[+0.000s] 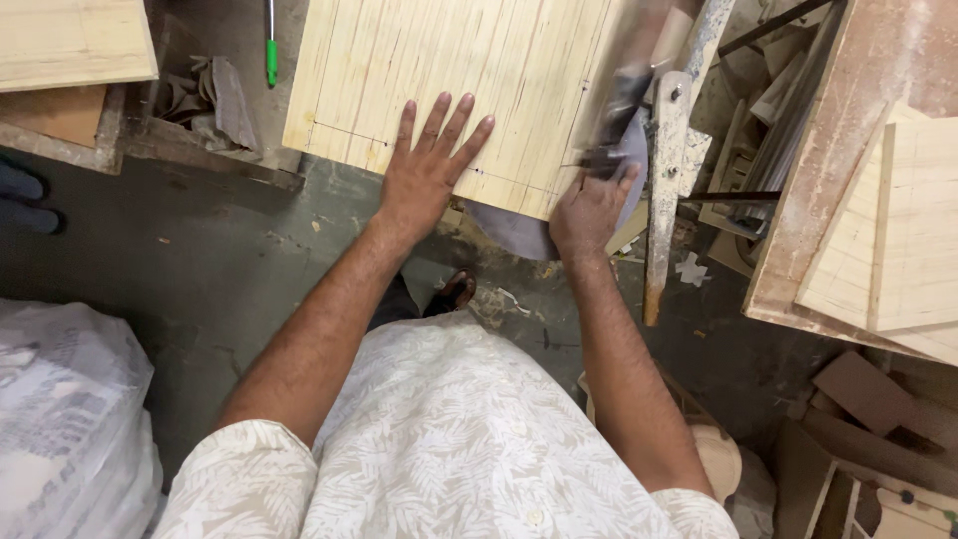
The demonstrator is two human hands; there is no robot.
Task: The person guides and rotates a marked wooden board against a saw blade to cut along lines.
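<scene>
I see the pale wooden board (449, 85) lying flat with pencilled lines near its front edge. My left hand (424, 175) lies spread on the board, fingers open, holding nothing. My right hand (589, 210), at the board's right front corner, has its grip closed around a blurred dark tool (614, 125). If the board shifts under that light press, I judge the tool could stray from the line.
</scene>
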